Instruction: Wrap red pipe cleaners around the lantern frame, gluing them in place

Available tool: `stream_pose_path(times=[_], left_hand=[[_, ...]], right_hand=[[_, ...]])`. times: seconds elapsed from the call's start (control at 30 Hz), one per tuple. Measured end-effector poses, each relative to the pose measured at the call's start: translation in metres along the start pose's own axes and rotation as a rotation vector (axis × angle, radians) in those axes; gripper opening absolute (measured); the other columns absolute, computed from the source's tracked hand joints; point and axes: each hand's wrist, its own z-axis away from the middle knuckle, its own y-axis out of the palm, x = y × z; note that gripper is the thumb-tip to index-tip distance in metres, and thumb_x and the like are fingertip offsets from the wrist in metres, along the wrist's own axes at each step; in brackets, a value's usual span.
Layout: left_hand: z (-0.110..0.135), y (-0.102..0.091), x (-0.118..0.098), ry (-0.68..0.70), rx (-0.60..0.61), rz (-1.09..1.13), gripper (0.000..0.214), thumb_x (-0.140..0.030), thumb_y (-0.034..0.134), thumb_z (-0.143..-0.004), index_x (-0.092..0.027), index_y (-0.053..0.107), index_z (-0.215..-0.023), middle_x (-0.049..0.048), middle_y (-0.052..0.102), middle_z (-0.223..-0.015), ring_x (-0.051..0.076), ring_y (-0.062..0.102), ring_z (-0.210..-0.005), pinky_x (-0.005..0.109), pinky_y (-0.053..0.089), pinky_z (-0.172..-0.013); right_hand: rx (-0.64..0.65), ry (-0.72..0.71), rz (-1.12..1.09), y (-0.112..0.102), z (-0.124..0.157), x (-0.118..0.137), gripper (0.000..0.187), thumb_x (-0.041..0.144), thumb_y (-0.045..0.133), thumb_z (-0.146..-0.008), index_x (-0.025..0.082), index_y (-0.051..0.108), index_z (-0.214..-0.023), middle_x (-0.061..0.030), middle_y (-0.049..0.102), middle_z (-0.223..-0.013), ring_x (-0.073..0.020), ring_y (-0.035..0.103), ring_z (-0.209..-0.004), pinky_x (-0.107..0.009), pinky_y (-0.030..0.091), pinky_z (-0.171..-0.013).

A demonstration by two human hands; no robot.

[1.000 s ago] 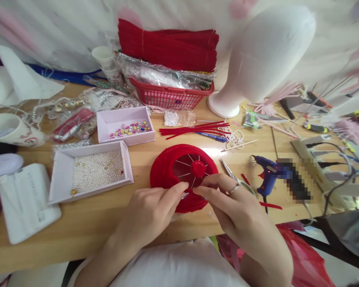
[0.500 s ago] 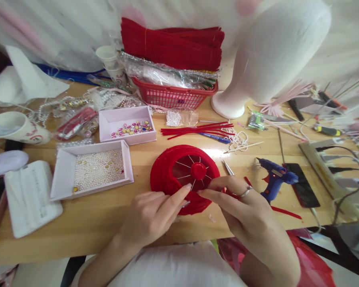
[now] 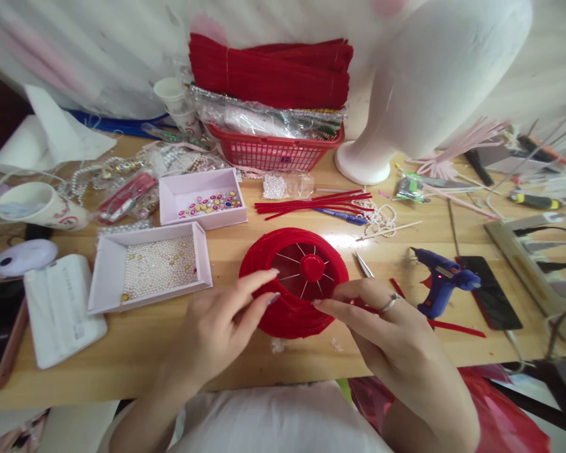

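On the table in front of me is a round red fuzzy frame [image 3: 283, 324], with thin wire spokes running to a small red hub [image 3: 312, 268]. My left hand [image 3: 217, 324] is at its left rim, thumb and index finger apart, with nothing seen between them. At the right rim my right hand [image 3: 382, 321] has its fingers pinched together on a red chenille stem, mostly hidden by the hand. Tweezers [image 3: 363, 265] lie just beyond that hand. A blue glue gun [image 3: 438, 277] with a lit red light rests to the right, a red strip [image 3: 457, 328] near it.
Two white trays hold pearls [image 3: 160, 267] and coloured gems [image 3: 212, 204]. Behind stand a red basket [image 3: 273, 151] of chenille stems and a white mannequin head [image 3: 434, 82]. Loose red stems [image 3: 311, 205], a pen [image 3: 342, 217], a phone [image 3: 490, 292] and a power strip [image 3: 532, 277] lie around.
My left hand has drawn back to the left from the frame's front inner edge, its thumb and index finger spreading apart. My right hand stays pinched at the right rim.
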Motion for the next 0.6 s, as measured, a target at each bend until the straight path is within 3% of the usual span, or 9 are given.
stream_pose_path(times=[0.2, 0.43, 0.6], left_hand=[[-0.041, -0.028, 0.015, -0.069, 0.358, 0.065, 0.017, -0.029, 0.065, -0.095, -0.026, 0.067, -0.112, -0.0132, 0.063, -0.056, 0.002, 0.059, -0.050, 0.013, 0.043, -0.059], [-0.070, -0.028, 0.018, -0.193, 0.675, 0.239, 0.008, -0.024, 0.069, -0.092, -0.026, 0.072, -0.099, -0.0132, 0.064, -0.051, 0.002, 0.056, -0.048, 0.012, 0.038, -0.052], [-0.079, -0.028, 0.017, -0.283, 0.805, 0.241, 0.006, -0.026, 0.069, -0.091, -0.024, 0.070, -0.097, -0.0118, 0.067, -0.052, 0.004, 0.056, -0.048, 0.014, 0.038, -0.053]], right_hand=[[-0.061, -0.029, -0.039, 0.002, 0.004, -0.004, 0.035, 0.004, 0.044, -0.094, 0.019, 0.073, -0.106, -0.0082, 0.068, -0.101, -0.0158, 0.067, -0.081, -0.028, 0.056, -0.065], [-0.047, -0.048, -0.072, 0.004, 0.007, -0.017, 0.036, 0.001, 0.043, -0.094, 0.021, 0.066, -0.113, -0.0080, 0.064, -0.101, -0.0184, 0.062, -0.088, -0.030, 0.054, -0.067], [-0.012, 0.000, -0.100, 0.011, 0.017, -0.021, 0.041, 0.001, 0.043, -0.093, 0.025, 0.061, -0.120, -0.0069, 0.062, -0.106, -0.0185, 0.058, -0.086, -0.032, 0.050, -0.068]])
